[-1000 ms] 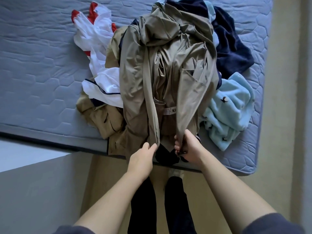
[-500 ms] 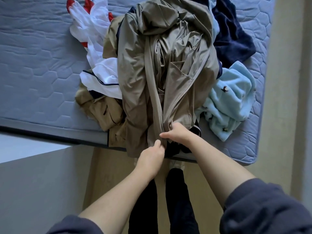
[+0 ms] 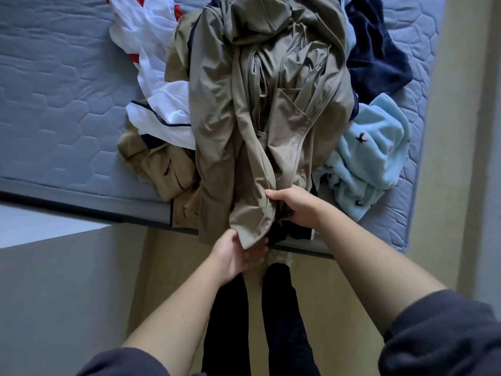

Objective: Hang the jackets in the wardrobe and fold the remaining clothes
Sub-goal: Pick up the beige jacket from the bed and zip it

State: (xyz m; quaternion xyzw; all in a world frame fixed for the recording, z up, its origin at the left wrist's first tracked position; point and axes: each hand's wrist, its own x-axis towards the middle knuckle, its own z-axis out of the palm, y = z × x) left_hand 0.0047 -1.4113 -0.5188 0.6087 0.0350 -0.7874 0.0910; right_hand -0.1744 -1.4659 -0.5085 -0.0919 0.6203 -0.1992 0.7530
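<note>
Left hand (image 3: 235, 257): fingers curled under the bottom corner of the khaki jacket (image 3: 238, 109), thumb on top, gripping the hem where it hung over the mattress (image 3: 54, 104) edge.

Right hand (image 3: 296, 208): just above and to the right of the left, fingers closed around the jacket's zip edge, thumb lying across the fabric. Both hands held the same garment, close together but not touching.

Jacket: lay on top of the clothes pile, open at the front, hood bunched at the far end, hem toward the person.

Beneath the hem, by the right hand: a dark garment (image 3: 294, 234) with a pale trim, partly hidden.

Pile on the mattress, around the jacket:
- left, a white top (image 3: 165, 115) with navy piping, and farther back white fabric with red patches (image 3: 151, 33);
- lower left, a tan garment (image 3: 165, 172) reaching the mattress edge;
- right, a light blue fleece (image 3: 371, 158) with small dark bird marks;
- far right, a navy fleece (image 3: 376, 55).

Below the hands: legs in dark trousers (image 3: 227, 321) on a pale floor (image 3: 168, 256). Grey sleeves were pushed up both forearms.
</note>
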